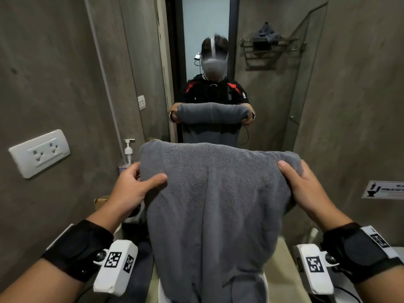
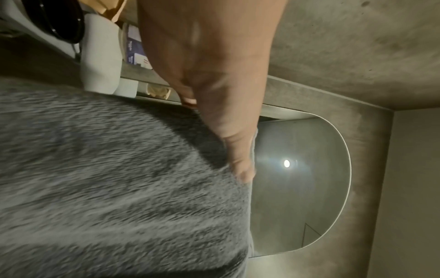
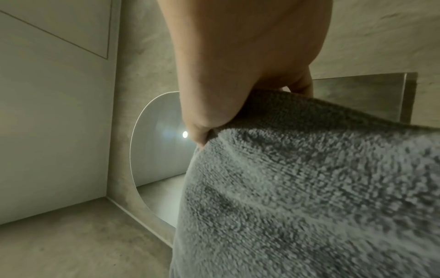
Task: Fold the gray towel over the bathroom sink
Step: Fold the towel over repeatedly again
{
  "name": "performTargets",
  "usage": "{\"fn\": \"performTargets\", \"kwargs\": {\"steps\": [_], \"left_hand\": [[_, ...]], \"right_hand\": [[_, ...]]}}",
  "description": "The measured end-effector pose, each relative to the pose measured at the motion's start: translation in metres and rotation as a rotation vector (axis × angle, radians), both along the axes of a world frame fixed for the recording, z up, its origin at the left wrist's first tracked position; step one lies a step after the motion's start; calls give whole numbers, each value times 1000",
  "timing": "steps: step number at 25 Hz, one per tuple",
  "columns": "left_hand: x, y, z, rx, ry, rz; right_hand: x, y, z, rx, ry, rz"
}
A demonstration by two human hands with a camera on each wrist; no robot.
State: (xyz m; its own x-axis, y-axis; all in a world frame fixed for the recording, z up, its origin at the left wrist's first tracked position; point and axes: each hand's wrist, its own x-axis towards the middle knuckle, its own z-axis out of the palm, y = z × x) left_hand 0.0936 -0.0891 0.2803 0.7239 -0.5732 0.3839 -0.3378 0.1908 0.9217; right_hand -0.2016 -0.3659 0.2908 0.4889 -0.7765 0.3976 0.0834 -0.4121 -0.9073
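Note:
A gray terry towel (image 1: 209, 204) hangs in the air in front of me, folded over at its top edge, its lower part draping down over the sink area. My left hand (image 1: 140, 182) pinches the towel's upper left corner, thumb lying on the front face. My right hand (image 1: 293, 178) grips the upper right corner the same way. In the left wrist view the towel (image 2: 119, 178) fills the lower left beside my thumb (image 2: 240, 169). The right wrist view shows my thumb (image 3: 202, 131) pressed on the towel (image 3: 309, 188). The sink itself is hidden by the cloth.
A mirror (image 1: 205, 51) straight ahead reflects me holding the towel. A pump soap bottle (image 1: 127, 152) stands at the left behind the towel. A double wall socket (image 1: 39, 153) is on the left wall, a sign (image 1: 384, 190) on the right. Pale counter (image 1: 282, 270) shows below.

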Motion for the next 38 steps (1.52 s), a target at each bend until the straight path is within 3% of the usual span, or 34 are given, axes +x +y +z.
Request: {"fn": "performTargets", "kwargs": {"steps": [8, 11, 14, 16, 18, 24, 30, 34, 38], "left_hand": [[-23, -26, -15, -88, -87, -1], [-21, -33, -13, -96, -115, 59], [-16, -32, -11, -88, -118, 115], [-12, -31, -13, -70, -106, 125], [-7, -28, -15, -30, -102, 132], [10, -12, -19, 156, -201, 43], [8, -1, -17, 127, -266, 131], [-1, 8, -16, 38, -114, 97], [-8, 7, -13, -7, 69, 28]], "right_hand": [[-1, -13, 1, 47, 10, -46], [-5, -13, 2, 10, 82, 68], [-8, -12, 2, 54, 112, 310], [-10, -15, -3, -8, 257, 448], [-11, -17, -9, -75, 393, 482], [-5, -18, -4, -164, 482, 471], [-12, -25, 11, -200, 412, 481], [-18, -21, 5, -139, 308, 276], [-15, -17, -1, -163, 103, 269]]}}
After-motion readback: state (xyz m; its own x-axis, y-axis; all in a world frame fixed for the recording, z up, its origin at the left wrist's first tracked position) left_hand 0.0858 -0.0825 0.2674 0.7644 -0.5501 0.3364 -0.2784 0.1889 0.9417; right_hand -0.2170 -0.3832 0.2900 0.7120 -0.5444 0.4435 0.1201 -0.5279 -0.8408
